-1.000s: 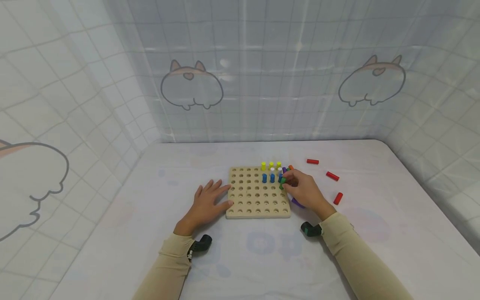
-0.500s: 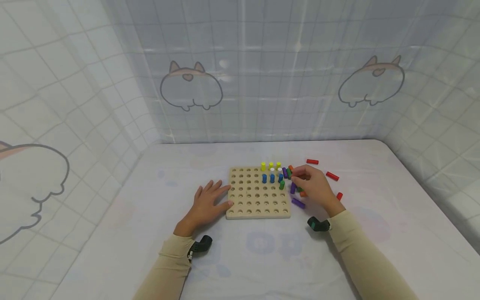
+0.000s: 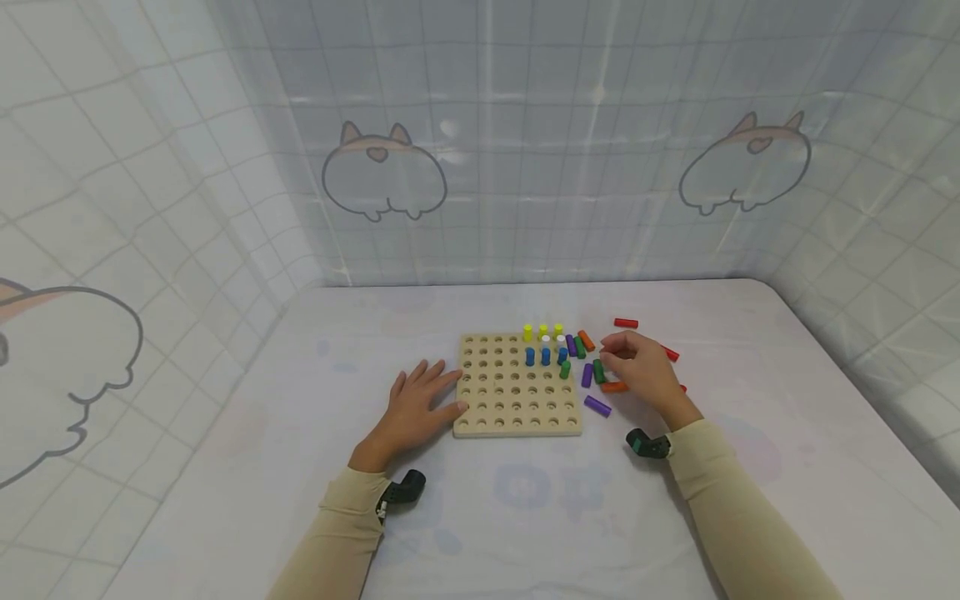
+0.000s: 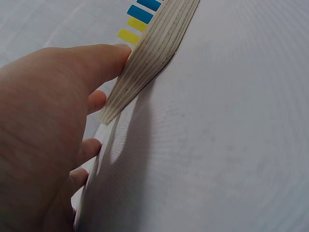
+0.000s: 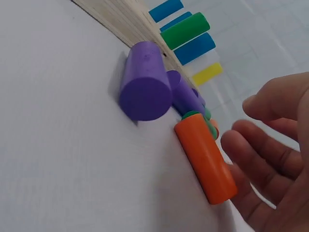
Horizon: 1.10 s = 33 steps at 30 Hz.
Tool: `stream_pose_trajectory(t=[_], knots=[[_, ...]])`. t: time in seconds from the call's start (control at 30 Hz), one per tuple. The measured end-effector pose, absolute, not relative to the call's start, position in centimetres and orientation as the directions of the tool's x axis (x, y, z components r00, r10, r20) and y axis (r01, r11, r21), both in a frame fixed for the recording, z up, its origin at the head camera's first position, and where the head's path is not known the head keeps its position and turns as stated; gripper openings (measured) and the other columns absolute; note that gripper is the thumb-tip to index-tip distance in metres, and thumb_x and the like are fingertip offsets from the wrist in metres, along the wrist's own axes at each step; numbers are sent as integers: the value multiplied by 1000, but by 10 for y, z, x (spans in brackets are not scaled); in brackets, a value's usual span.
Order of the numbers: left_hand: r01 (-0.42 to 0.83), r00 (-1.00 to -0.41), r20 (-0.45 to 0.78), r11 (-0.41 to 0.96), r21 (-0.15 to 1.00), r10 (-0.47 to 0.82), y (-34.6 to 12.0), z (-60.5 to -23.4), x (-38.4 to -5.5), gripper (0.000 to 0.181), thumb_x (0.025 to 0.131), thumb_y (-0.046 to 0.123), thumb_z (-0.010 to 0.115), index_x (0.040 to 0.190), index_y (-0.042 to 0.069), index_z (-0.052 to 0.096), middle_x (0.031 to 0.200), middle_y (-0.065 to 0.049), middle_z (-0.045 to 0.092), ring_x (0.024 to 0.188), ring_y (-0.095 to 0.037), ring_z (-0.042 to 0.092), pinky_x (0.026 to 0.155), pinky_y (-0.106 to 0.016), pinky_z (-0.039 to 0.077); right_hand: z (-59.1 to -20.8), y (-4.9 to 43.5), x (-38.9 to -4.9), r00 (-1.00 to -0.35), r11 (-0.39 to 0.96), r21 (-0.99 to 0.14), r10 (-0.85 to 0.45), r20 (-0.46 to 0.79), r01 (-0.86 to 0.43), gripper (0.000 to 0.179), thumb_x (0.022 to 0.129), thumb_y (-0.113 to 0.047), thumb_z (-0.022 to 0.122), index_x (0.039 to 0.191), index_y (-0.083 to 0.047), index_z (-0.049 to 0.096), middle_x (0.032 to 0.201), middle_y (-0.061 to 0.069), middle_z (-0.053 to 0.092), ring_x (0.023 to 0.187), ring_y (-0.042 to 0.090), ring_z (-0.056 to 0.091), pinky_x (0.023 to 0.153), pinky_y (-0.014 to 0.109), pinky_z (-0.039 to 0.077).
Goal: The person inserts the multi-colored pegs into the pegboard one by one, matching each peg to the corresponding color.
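Observation:
A wooden pegboard [image 3: 495, 400] lies on the table. Yellow, white and blue pegs stand in its far right holes, with one green peg [image 3: 565, 370] upright just in front of them. My left hand [image 3: 412, 408] rests by the board's left edge, fingers spread; in the left wrist view the thumb [image 4: 108, 60] touches the board's side. Right of the board my right hand [image 3: 641, 371] hovers over loose pegs, thumb and fingers apart, nothing between them. Nearest it are a green peg [image 3: 598, 372] and an orange peg [image 5: 205, 157], both lying flat.
Purple pegs [image 3: 597, 406] lie beside the board's right edge, with another orange peg [image 3: 587, 340] farther back. Red pegs lie farther right, including one [image 3: 626, 322] at the back; my right hand partly covers others. A white curtain hangs behind the table.
The green peg my right hand held now stands in the board. That hand has let go and moved right over the loose pegs. My left hand has stayed put.

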State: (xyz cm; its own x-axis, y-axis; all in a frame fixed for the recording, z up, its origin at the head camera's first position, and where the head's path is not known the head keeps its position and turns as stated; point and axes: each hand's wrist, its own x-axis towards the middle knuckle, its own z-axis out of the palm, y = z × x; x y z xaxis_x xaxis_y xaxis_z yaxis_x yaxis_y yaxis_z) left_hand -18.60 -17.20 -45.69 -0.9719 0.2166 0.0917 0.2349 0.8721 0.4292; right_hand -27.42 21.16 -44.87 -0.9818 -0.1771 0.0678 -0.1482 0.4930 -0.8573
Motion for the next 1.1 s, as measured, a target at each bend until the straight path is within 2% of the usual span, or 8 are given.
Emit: stream_pose_trajectory(t=[0.3, 0.77, 1.1], knots=[[230, -973, 84, 873, 430, 215, -172, -457, -187, 64, 96, 53, 60, 151, 23, 48, 161, -11, 32, 151, -37, 13, 117, -63, 1, -452, 211, -277, -977, 574, -808, -215, 6, -132, 34, 98, -22, 66, 129, -8, 61, 122, 12, 63, 112, 31, 59, 93, 45, 54], [231, -973, 86, 871, 434, 215, -172, -456, -186, 64, 96, 53, 60, 151, 22, 48, 161, -12, 32, 152, -37, 13, 117, -63, 0, -453, 209, -281, -962, 659, -741, -264, -64, -131, 43, 95, -23, 71, 133, -7, 62, 122, 13, 65, 111, 29, 61, 91, 43, 54], [240, -971, 97, 867, 436, 221, -172, -455, -185, 63, 96, 53, 59, 150, 22, 49, 161, -12, 32, 151, -38, 14, 116, -64, 2, -454, 208, -280, -958, 685, -708, -282, -42, -171, 41, 96, -27, 70, 130, -5, 64, 121, 13, 63, 110, 30, 58, 95, 48, 51]])
